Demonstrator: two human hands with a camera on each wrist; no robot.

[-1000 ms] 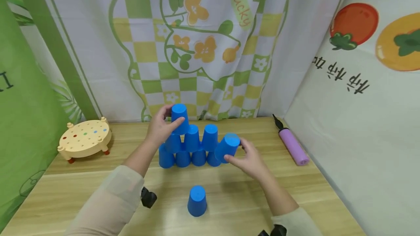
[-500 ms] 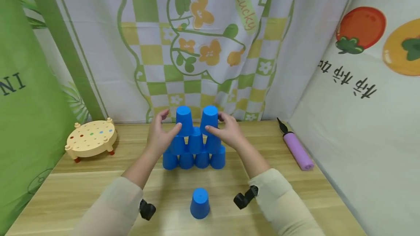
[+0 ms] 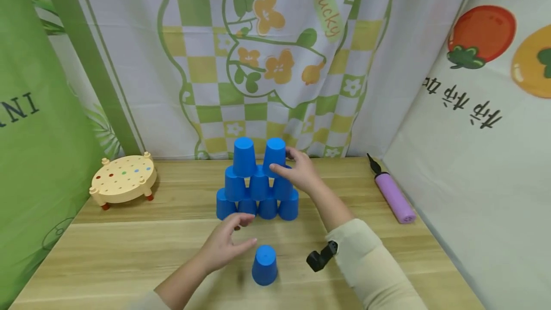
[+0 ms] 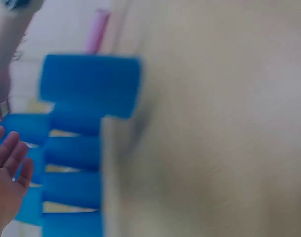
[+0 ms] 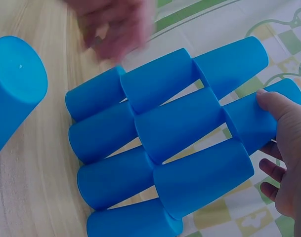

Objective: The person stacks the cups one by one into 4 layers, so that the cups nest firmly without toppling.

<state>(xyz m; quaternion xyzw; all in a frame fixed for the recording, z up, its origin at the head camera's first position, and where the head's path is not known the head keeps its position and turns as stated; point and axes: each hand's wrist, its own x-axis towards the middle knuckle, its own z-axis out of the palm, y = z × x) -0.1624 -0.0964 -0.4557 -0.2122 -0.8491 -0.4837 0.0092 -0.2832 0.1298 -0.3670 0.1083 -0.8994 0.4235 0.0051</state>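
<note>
Upside-down blue cups form a stepped stack, with several in the bottom row (image 3: 268, 208), three in the middle row (image 3: 258, 184) and two on top. My right hand (image 3: 301, 173) holds the top right cup (image 3: 273, 151) between thumb and fingers; the right wrist view shows the thumb (image 5: 276, 102) across its side. Beside it the top left cup (image 3: 244, 157) stands untouched. My left hand (image 3: 224, 243), fingers spread and holding nothing, is over the table between the stack and a single upside-down cup (image 3: 264, 266). That cup looms close in the left wrist view.
A round cream pegboard stand (image 3: 124, 178) with short legs is at the back left of the wooden table (image 3: 129, 248). At the right lies a purple hand pump (image 3: 395, 197) with a black nozzle. A printed curtain (image 3: 275, 61) hangs behind the stack.
The right hand brought its cup up onto the top row and remains on it. The left hand let go of the top left cup and came down and forward, near the single cup.
</note>
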